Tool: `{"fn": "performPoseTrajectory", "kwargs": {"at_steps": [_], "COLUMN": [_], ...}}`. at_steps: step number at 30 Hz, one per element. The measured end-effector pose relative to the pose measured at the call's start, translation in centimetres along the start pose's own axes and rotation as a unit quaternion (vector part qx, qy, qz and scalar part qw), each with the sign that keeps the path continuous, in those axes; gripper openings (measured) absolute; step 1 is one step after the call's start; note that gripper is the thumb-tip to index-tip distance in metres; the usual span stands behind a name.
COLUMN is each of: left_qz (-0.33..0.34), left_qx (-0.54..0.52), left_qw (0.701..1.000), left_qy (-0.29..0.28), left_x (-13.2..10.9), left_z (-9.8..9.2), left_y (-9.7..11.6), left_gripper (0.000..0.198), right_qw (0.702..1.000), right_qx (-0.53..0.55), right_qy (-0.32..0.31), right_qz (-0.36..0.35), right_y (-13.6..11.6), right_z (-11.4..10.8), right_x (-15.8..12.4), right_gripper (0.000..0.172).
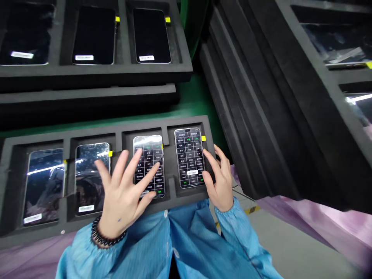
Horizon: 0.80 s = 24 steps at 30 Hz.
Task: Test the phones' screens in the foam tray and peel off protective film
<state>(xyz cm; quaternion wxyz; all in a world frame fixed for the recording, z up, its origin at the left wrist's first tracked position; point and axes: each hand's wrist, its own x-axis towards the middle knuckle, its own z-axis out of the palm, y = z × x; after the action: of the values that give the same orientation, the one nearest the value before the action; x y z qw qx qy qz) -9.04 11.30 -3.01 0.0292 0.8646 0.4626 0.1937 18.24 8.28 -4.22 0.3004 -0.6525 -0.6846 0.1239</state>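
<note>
My left hand [123,193] is spread over a smartphone [148,166] whose lit screen shows a grid of labels, some green. Whether its fingertips touch the glass I cannot tell. At the right end of the black foam tray [171,155], a second lit smartphone [190,159] shows a similar grid, with a white sticker low on its screen. My right hand [219,178] is at that phone's right edge, thumb and fingers apart. Two phones with dark screens, a nearer one [92,170] and a far-left one [43,186], lie in the tray's left compartments.
Behind, a stacked foam tray [95,69] holds several dark phones with yellow tabs. A tall stack of black foam trays [250,97] leans at the right, with wrapped phones on top. Green surface [192,100] shows between the stacks. Grey floor [270,228] lies lower right.
</note>
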Motion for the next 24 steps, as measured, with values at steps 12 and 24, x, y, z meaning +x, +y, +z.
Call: {"fn": "performPoseTrajectory", "kwargs": {"at_steps": [12,24], "left_qz": [-0.300,-0.462], "left_qx": [0.021,0.069], "left_qw": [0.953,0.884], "left_qy": [0.046,0.006], "left_x": [-3.0,-5.1], "left_z": [-4.8,-5.3], "left_y": [-7.2,-12.0], "left_gripper": [0.058,0.068], "right_qw": [0.981,0.972], "right_qx": [0.032,0.043], "right_qy": [0.172,0.188], "right_qz": [-0.081,-0.135], "right_y": [-2.3,0.6], "right_z": [0.8,3.8], "right_x": [-2.6,4.7], "right_gripper": [0.049,0.034]}}
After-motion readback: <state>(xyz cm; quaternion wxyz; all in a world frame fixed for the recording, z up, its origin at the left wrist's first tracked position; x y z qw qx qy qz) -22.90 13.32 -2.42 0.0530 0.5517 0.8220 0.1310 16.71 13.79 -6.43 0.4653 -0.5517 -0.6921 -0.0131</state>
